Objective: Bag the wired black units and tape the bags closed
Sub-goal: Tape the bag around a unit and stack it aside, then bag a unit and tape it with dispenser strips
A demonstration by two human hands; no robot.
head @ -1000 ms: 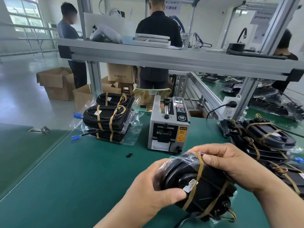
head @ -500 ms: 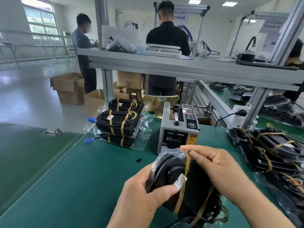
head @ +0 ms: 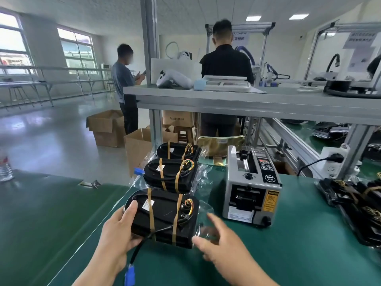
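Observation:
A bagged black unit (head: 165,215) bound with tan tape strips lies on the green table, in front of a stack of bagged units (head: 171,174). Its black cable ends in a blue connector (head: 129,275) near the bottom edge. My left hand (head: 117,234) grips the unit's left end, thumb on top and fingers underneath. My right hand (head: 218,244) hovers just right of the unit with fingers spread, touching the clear bag's edge. More black units (head: 354,201) lie unbagged at the right.
A grey tape dispenser (head: 251,186) stands right of the stacked units. A metal shelf (head: 247,100) spans the bench overhead. Cardboard boxes (head: 107,129) sit on the floor behind, where two people stand. A water bottle (head: 5,168) is at far left.
The bagged unit went from being held up in both hands to lying on the table beside the stack. My right hand came off it; the left still holds it.

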